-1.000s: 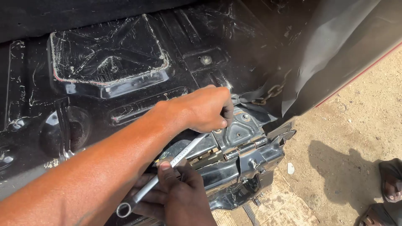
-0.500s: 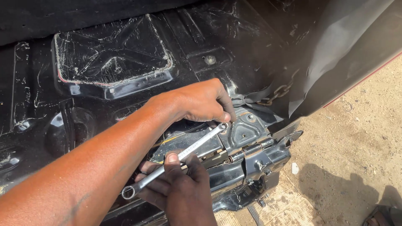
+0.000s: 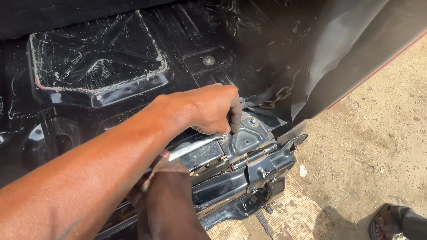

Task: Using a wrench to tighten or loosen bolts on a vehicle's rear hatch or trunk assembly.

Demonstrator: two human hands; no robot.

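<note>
Wrench (image 3: 195, 147) handle has swung down toward the right hand (image 3: 167, 189) since half a second ago, so the bolt looks to be turning. Right hand stays clamped on the handle; left hand (image 3: 213, 109) fingers pinched over the head end by the hinge bracket (image 3: 251, 138).

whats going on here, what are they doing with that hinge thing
A person leans over a black metal car floor and works on a hinge bracket at its edge. The left hand presses down at the head end of a silver wrench, fingers pinched near a bolt on the bracket. The right hand grips the wrench's handle end lower down. Someone else's sandalled foot shows on the sandy ground at the lower right.
</note>
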